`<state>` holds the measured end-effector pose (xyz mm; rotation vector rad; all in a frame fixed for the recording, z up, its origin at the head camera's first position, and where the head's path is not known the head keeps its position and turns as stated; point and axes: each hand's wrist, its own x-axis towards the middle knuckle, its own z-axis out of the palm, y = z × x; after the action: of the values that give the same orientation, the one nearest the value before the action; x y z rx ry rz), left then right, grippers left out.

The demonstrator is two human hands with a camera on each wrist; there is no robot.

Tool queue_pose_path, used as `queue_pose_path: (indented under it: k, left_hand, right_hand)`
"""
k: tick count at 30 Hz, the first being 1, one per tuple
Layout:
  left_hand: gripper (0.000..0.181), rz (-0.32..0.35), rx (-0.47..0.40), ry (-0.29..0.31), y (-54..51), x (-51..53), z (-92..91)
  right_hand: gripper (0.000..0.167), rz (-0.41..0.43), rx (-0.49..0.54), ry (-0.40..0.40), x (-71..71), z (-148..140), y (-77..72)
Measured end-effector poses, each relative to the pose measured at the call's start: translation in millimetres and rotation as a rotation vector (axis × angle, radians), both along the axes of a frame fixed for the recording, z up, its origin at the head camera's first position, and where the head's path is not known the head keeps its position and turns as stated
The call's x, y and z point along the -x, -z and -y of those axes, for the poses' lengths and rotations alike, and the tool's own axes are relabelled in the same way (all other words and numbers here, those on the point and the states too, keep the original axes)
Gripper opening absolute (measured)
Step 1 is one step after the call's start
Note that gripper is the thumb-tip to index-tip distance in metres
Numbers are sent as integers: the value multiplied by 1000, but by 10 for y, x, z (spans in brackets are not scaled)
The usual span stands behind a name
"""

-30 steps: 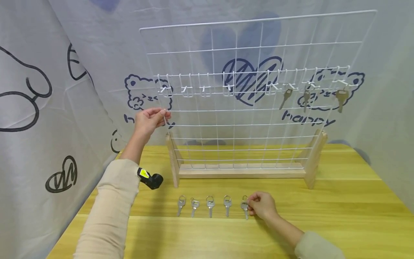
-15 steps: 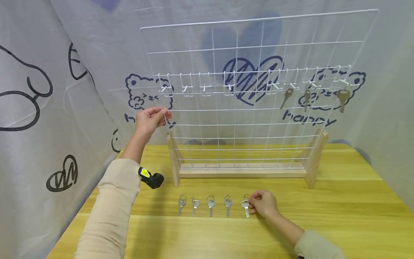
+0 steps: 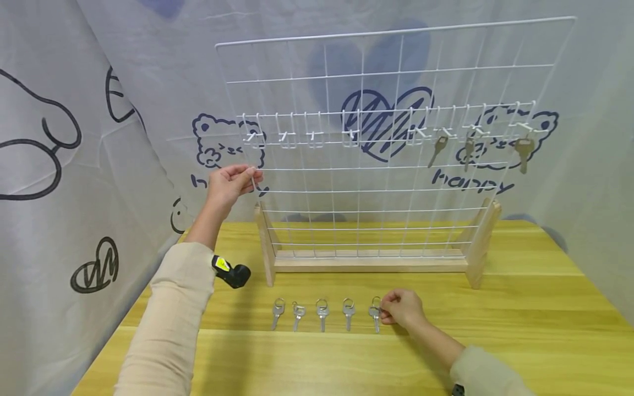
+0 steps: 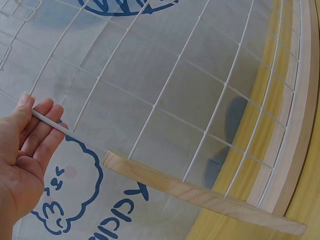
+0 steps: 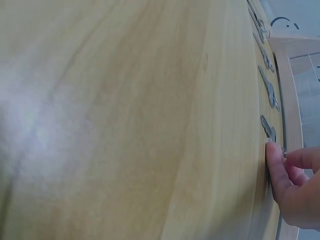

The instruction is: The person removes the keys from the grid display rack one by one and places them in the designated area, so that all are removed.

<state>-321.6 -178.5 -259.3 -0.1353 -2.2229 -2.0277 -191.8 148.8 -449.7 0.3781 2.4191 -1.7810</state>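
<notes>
My left hand pinches the left edge wire of a white wire grid rack, thumb in front, as the left wrist view also shows. At the right end of a row of silver keys on the table, my right hand pinches a key at the side of its head; its ring points toward the rack. In the right wrist view the thumb and fingertips meet low at the tabletop, partly hiding what they hold. To its left lie another key and several more, each with a ring.
White hooks line the grid's upper part. Three keys hang at the right, among them a wide one. A wooden base carries the grid on the wooden table. Patterned cloth surrounds the table.
The key at my right fingertips has shifted slightly and now lies straighter, in line with the others. My right hand has edged a little away from me. The left hand keeps its place.
</notes>
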Motion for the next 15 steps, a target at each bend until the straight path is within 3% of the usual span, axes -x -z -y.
queue_pose_path:
  k: [11, 15]
  left_hand:
    - [30, -4, 11, 9, -17, -13, 3]
    - [22, 1, 3, -4, -16, -13, 3]
  right_hand:
    - [7, 24, -31, -56, 68, -79, -12]
    - [11, -15, -69, -83, 98, -179, -113]
